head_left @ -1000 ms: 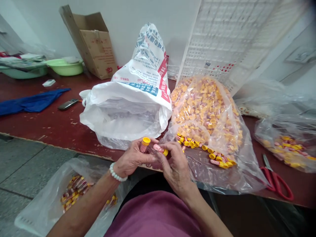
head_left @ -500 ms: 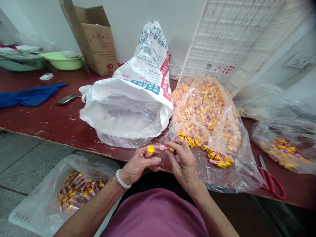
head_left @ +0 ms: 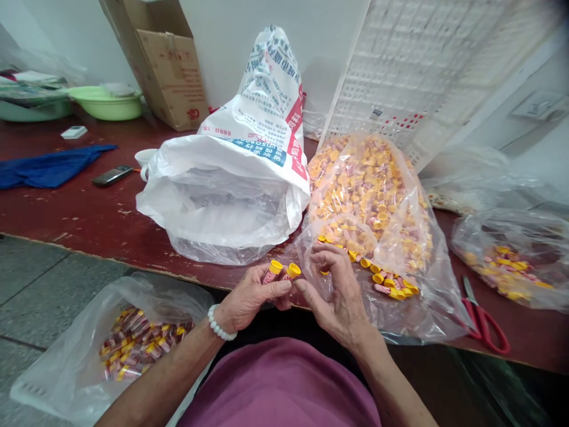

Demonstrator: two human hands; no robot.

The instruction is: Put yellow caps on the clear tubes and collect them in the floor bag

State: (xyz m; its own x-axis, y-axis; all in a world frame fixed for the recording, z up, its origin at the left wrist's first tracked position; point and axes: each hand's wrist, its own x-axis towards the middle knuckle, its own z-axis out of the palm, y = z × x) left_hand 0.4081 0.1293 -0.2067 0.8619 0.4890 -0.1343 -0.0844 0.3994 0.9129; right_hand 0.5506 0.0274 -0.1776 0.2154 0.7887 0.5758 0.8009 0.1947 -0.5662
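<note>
Two small red-and-white patterned tubes with yellow rims (head_left: 272, 273) stand side by side in my left hand (head_left: 253, 295), pinched between thumb and fingers, yellow ends up. Just right of them is my right hand (head_left: 340, 293), its thumb apart from its bent fingers and its thumb tip close to the second tube. A bit of yellow shows between that thumb and the fingers; whether it is touched I cannot tell. Behind the right hand, a clear plastic bag (head_left: 444, 290) full of such tubes lies on the table, with several loose tubes (head_left: 393, 284) at its mouth.
A white printed sack (head_left: 275, 118) gapes open on the red table (head_left: 111, 213). Below left, a plastic-lined container (head_left: 53, 373) holds more tubes. Red-handled scissors (head_left: 486, 323) and a smaller bag of tubes (head_left: 511, 267) are at right; a phone (head_left: 116, 175) and carton (head_left: 173, 77) at left.
The tube that my right hand held lying sideways is now upright in my left hand beside the first one. My right hand has opened and shifted slightly right.
</note>
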